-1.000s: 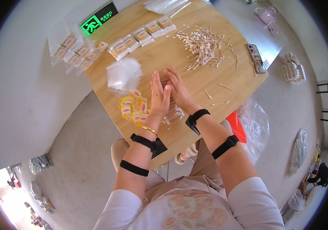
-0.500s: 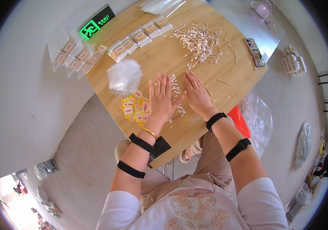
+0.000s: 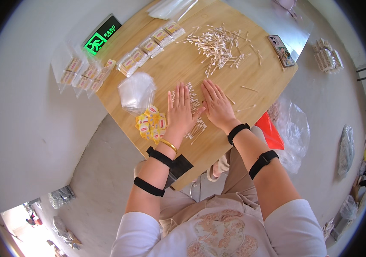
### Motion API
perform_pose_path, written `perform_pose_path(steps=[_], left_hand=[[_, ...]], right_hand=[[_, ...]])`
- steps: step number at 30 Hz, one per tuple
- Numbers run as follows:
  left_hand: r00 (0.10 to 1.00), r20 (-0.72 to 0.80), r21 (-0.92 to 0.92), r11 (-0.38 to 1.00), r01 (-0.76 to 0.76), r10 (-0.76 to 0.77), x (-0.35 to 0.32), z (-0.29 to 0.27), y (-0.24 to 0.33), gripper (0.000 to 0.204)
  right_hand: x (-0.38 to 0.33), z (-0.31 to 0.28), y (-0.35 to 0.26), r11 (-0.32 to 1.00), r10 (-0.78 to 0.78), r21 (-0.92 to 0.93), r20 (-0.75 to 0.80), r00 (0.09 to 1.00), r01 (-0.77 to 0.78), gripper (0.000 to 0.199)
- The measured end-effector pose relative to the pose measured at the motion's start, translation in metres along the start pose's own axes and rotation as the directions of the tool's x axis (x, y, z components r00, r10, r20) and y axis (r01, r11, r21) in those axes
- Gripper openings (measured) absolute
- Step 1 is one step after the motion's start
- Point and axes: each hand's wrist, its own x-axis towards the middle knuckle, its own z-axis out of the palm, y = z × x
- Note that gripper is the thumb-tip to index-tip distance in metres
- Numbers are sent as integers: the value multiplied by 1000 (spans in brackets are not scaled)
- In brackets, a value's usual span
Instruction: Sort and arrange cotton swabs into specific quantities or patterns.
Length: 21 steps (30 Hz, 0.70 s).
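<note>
My left hand lies flat, fingers stretched out, over the left side of a row of cotton swabs on the wooden table. On the row's right side rests my right hand, also flat, its outer edge toward the table and its thumb near the swabs. Part of the row is hidden under the left palm. Left of that hand is a heap of small yellow-and-white cards. A stack of clear plastic bags lies just beyond the cards. Farther off sits a loose pile of cotton swabs.
Packed swab bags line the table's far left edge, with more filled bags beside it. A phone lies at the right corner. Stray swabs are scattered on the right. A red bag and clear plastic hang below the right edge.
My right hand has come slightly closer to the left one, narrowing the gap over the swab row. The view has shifted a little; the rest of the table looks the same.
</note>
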Motion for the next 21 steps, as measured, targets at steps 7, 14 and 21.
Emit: perform_pose_path(steps=[7, 14, 21], left_hand=[[999, -17, -48, 998, -34, 33, -7, 4, 2, 94], [1000, 15, -15, 1000, -1, 2, -1, 3, -4, 94], [998, 35, 13, 999, 44, -45, 2, 5, -3, 94]], right_hand=[[0, 3, -1, 998, 5, -60, 2, 1000, -5, 57], [-1, 1, -1, 998, 18, -54, -9, 1000, -18, 57], [-1, 1, -1, 999, 19, -36, -21, 1000, -20, 56]])
